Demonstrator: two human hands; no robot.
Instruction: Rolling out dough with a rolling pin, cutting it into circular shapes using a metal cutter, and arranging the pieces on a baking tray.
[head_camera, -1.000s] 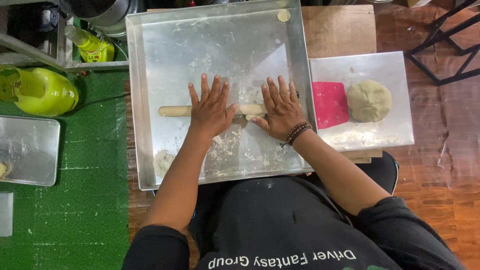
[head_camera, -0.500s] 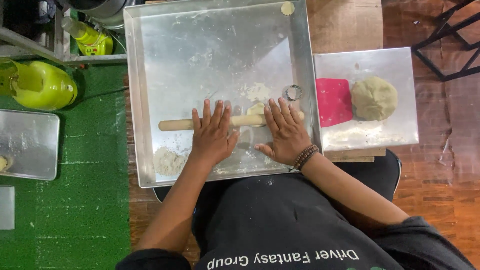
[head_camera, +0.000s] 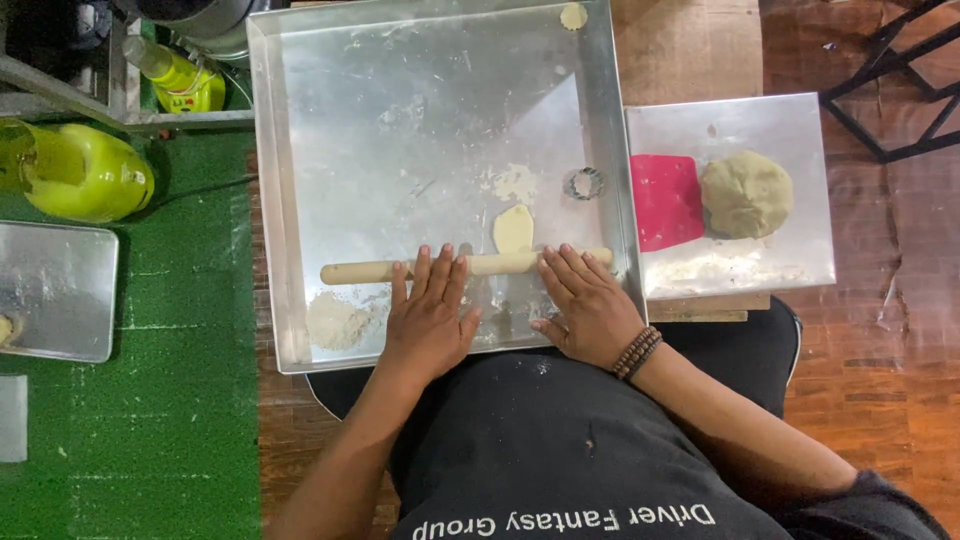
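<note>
Rolling pin (head_camera: 370, 270) rolled back twd body, under fingertips of L hand (head_camera: 430, 320) & R hand (head_camera: 590, 310), grips spread flat.

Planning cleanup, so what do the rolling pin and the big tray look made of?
The rolling pin looks like bare, unvarnished wood: pale tan and matte. The big tray seems to be thin sheet metal, probably aluminium: silvery, dully reflective, with folded-up rims and floury smears.
</note>
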